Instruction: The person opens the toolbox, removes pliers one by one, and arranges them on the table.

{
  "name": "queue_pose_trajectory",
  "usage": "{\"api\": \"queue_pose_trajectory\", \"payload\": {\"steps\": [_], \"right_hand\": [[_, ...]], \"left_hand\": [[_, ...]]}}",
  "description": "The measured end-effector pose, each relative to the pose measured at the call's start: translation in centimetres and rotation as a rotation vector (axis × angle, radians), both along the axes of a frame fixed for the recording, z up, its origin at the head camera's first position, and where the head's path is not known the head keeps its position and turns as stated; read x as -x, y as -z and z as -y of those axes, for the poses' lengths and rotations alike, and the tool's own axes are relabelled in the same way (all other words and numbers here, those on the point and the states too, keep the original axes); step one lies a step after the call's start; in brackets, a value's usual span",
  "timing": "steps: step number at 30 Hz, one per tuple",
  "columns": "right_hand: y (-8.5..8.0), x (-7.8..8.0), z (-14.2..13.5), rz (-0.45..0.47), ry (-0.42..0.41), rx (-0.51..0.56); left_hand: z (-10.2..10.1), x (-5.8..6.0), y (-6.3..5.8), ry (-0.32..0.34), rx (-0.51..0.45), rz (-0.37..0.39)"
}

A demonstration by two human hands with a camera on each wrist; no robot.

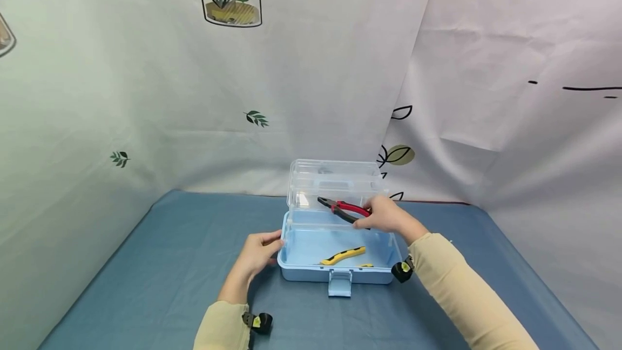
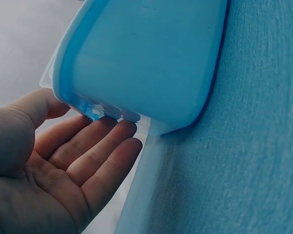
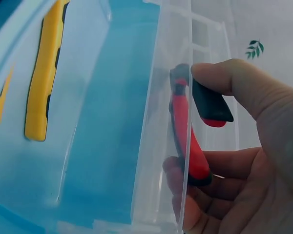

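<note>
A light blue plastic toolbox [image 1: 311,274] stands with its clear lid [image 1: 335,169] raised at the back. My right hand [image 1: 389,215] grips a pair of pliers [image 1: 350,208] by the red and black handles, above the rear of the box, their dark jaws pointing left. In the right wrist view, clear plastic covers part of the pliers [image 3: 183,114]. Inside the box lies a yellow and black utility knife [image 1: 344,255], and a smaller yellow piece [image 1: 366,265] is partly hidden by the front wall. My left hand [image 1: 257,253] touches the box's left end, its fingers extended.
A blue cloth [image 1: 204,231] covers the table. White patterned sheets [image 1: 316,96] hang behind it and along both sides. At the box's front, the blue latch [image 1: 339,284] hangs down.
</note>
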State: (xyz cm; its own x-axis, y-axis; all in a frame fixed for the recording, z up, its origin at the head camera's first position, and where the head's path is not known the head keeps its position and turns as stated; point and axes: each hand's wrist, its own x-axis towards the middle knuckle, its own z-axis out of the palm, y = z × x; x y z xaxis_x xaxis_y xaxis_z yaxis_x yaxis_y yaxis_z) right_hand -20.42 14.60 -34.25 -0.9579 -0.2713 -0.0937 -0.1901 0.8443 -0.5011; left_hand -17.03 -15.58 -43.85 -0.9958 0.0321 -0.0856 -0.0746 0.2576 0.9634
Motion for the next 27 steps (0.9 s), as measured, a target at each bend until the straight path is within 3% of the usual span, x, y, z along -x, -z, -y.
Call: {"api": "queue_pose_trajectory", "payload": {"steps": [7, 19, 27], "right_hand": [[0.5, -0.2, 0.6, 0.000, 0.026, 0.000], [2.0, -1.2, 0.2, -0.113, 0.036, 0.110], [2.4, -1.9, -0.1, -0.126, 0.053, 0.168]], "left_hand": [[0.2, 0.0, 0.1, 0.009, 0.000, -0.003], [0.2, 0.0, 0.1, 0.000, -0.015, -0.006], [0.1, 0.0, 0.1, -0.003, -0.005, -0.001]]}}
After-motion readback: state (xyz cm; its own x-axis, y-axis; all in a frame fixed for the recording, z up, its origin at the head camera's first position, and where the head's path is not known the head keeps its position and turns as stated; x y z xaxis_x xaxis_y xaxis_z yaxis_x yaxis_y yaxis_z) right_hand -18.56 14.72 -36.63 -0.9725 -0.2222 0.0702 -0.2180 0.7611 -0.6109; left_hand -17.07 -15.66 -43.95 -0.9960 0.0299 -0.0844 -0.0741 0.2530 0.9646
